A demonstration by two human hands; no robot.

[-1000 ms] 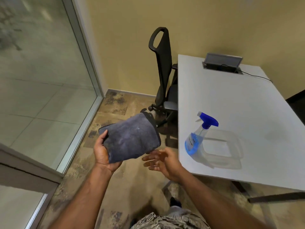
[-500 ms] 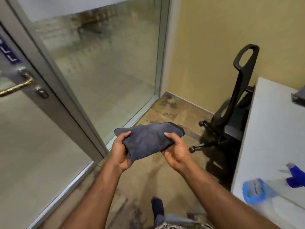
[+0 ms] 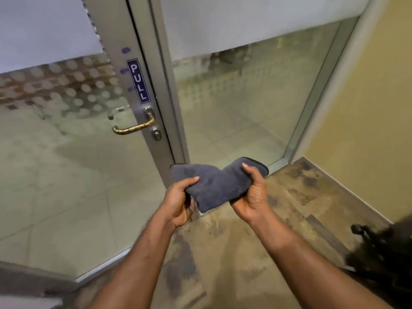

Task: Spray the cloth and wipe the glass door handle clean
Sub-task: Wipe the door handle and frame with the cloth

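A dark grey cloth (image 3: 214, 186) is folded and held between both hands at the middle of the view. My left hand (image 3: 178, 201) grips its left side, my right hand (image 3: 252, 197) grips its right side. The brass lever handle (image 3: 133, 127) sticks out leftward from the grey metal door stile (image 3: 153, 152), above and left of the cloth, well apart from both hands. A blue PULL sign (image 3: 138, 81) sits above the handle. A keyhole (image 3: 157, 133) lies just below it. The spray bottle is out of view.
The glass door panel (image 3: 66, 163) fills the left; a fixed glass pane (image 3: 245, 108) stands to the right of the stile. A yellow wall (image 3: 367, 130) runs along the right. A black chair base (image 3: 379, 253) shows at the lower right. Worn brown floor (image 3: 234, 253) lies underfoot.
The view has swung left from the table and spray bottle to the door. My right hand has joined the left on the cloth, and the handle now sits near the middle of view.
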